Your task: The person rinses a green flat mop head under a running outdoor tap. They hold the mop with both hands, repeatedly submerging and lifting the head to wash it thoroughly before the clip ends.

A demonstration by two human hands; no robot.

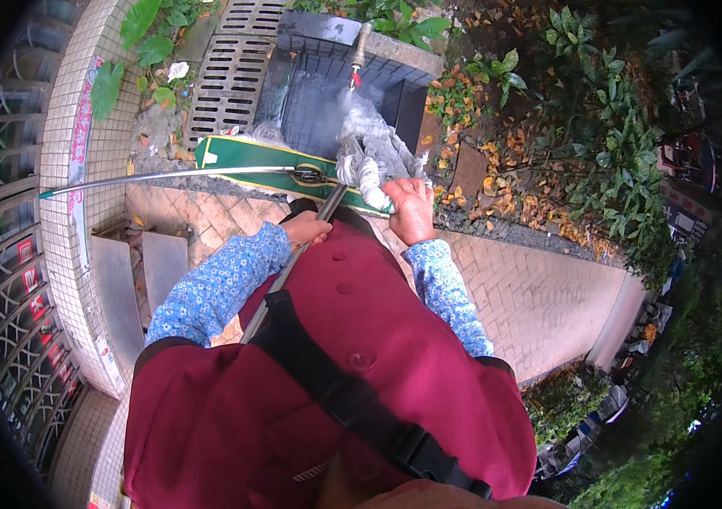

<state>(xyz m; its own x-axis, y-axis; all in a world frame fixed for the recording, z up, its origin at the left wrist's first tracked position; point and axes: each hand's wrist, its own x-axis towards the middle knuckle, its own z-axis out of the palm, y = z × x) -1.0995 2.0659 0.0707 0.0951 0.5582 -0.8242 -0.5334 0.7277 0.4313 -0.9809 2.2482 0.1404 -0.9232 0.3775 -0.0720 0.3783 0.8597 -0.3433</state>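
Observation:
My left hand [307, 230] is closed around a metal pole [281, 280], which slants up from beside my body towards a wet white string mop head [377, 143]. My right hand [410, 209] grips the near end of that mop head, where the strands bunch into thick folds. Water sprays onto the strands from a tap [356, 73] with a red handle. A green flat mop head [253, 162] with yellow edging lies along the near side of the tiled basin [310, 108]. Its thin metal handle [164, 175] stretches left. Where the held pole joins a mop is hidden.
Left of the basin is a slotted drain grate [227, 83], then a low tiled wall [62, 210] with bars beyond it. Grey panels [167, 267] stand near the wall. Brick paving [520, 299] and a planted bed [494, 146] with fallen leaves lie right.

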